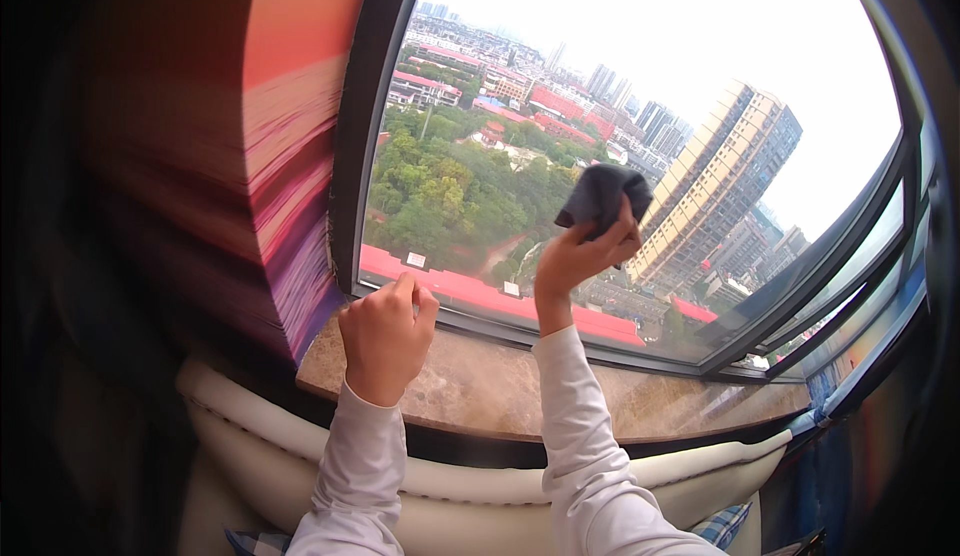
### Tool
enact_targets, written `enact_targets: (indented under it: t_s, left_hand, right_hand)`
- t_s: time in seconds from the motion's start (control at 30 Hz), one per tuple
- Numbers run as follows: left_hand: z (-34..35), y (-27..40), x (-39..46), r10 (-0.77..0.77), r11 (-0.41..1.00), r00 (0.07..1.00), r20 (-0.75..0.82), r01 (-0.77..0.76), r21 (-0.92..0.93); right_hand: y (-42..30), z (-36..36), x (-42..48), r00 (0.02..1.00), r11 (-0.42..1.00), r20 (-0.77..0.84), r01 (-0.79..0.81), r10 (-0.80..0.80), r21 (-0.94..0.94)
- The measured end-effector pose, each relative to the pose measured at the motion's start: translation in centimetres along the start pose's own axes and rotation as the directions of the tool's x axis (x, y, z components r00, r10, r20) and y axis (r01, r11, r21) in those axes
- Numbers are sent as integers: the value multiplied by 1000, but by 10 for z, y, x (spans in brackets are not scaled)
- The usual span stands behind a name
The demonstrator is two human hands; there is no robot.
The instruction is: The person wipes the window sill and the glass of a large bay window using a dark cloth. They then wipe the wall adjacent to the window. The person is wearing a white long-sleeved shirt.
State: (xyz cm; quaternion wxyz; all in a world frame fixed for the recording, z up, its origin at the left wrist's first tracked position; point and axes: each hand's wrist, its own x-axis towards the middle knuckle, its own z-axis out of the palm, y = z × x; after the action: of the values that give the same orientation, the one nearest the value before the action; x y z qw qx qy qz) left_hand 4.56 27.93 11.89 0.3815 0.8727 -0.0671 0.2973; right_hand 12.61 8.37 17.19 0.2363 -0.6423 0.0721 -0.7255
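A folded dark grey cloth (600, 192) is held in my right hand (589, 248), raised in front of the large window pane (465, 203). The cloth appears to be at the glass, though contact cannot be made out for certain. My left hand (390, 338) is curled into a loose fist near the bottom left of the window, with its back towards me. Nothing shows in it. Below it lies the brown marble windowsill (480, 387). Two small white labels (416, 260) are on the lower glass.
A cream sofa back (480, 485) with a stitched seam runs along the sill on my side. Checked cushions (724, 526) lie on it. Dark window frame (360, 106) edges the pane, beside a wall with a colourful mural (292, 143). More framed panes (832, 316) stand at right.
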Motion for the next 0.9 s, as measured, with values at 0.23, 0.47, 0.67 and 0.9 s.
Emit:
enact_targets:
  t_s: [0.23,0.47,0.67,0.9]
  left_hand:
    - [-9,1,3,-28,999,1000,-2,28,39]
    - [-6,-8,4,-81,997,993,89,82,-6]
    - [-8,-20,6,-164,971,969,187,125,204]
    - [-9,-23,8,-179,972,960,216,140,187]
  right_hand:
    - [-35,21,-105,510,819,642,323,-573,475]
    - [158,-89,37,885,897,-150,-442,440,25]
    - [103,-42,-41,907,907,-135,-412,399,-82]
    - [-36,13,-179,669,937,665,152,-331,314]
